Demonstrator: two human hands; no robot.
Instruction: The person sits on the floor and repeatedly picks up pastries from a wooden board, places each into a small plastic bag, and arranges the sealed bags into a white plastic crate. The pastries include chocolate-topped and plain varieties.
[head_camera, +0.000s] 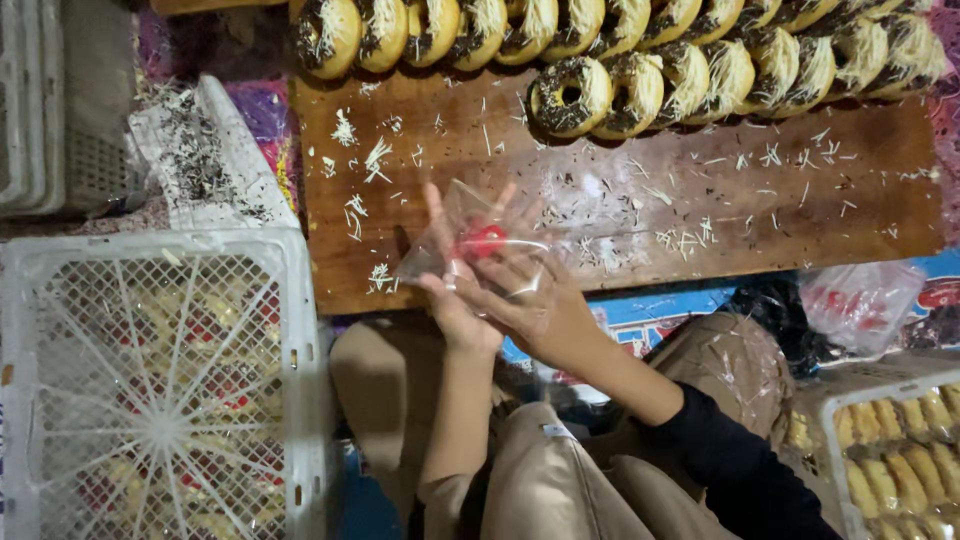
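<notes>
I see my left hand (455, 300) and right hand (525, 295) both pinching a clear plastic bag (470, 240) with a red mark, held up between them just above the wooden board (620, 200). Topped donuts (620, 60) line the board's far edge, well apart from my hands.

A long brown wooden bench (640, 245), strewn with pale cheese shreds and dark sprinkles, carries 2 rows of ring doughnuts topped with chocolate sprinkles and grated cheese (640, 55) along its far edge. To the left stands a white lattice plastic crate (160, 390) with wrapped pastries dimly visible through its mesh, and behind it lies a white plastic tray dusted with dark sprinkles (205, 160) beside stacked grey baskets (60, 110). At lower right sits a white crate of golden buns (900, 450), with a crumpled clear plastic bag (860, 305) just above it.
</notes>
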